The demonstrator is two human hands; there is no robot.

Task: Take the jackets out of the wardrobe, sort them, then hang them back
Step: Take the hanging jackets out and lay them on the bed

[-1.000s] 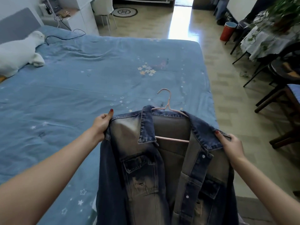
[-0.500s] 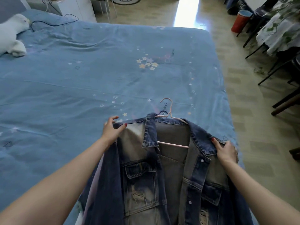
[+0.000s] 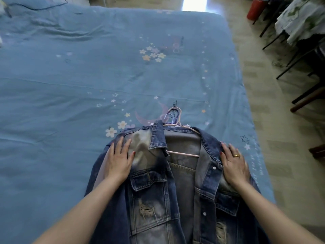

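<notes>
A faded blue denim jacket (image 3: 154, 196) with ripped patches lies front up on the blue bed cover (image 3: 88, 81), near the bed's front right corner. A pink hanger (image 3: 177, 120) is still inside it, with its hook sticking out past the collar. My left hand (image 3: 119, 159) lies flat on the jacket's left shoulder with straight fingers. My right hand (image 3: 234, 164), wearing a gold ring, lies flat on the right shoulder. The lower part of the jacket runs out of view at the bottom.
The bed cover stretches far to the left and back, with flower and star prints. To the right is a tiled floor (image 3: 274, 120), with dark chair legs (image 3: 302, 95), a cloth-covered table (image 3: 302, 20) and a red bin (image 3: 255, 7) at the upper right.
The jacket has gone from being held up by its shoulders to lying on the bed. Both hands have let go of the fabric and now press flat on the shoulders.
</notes>
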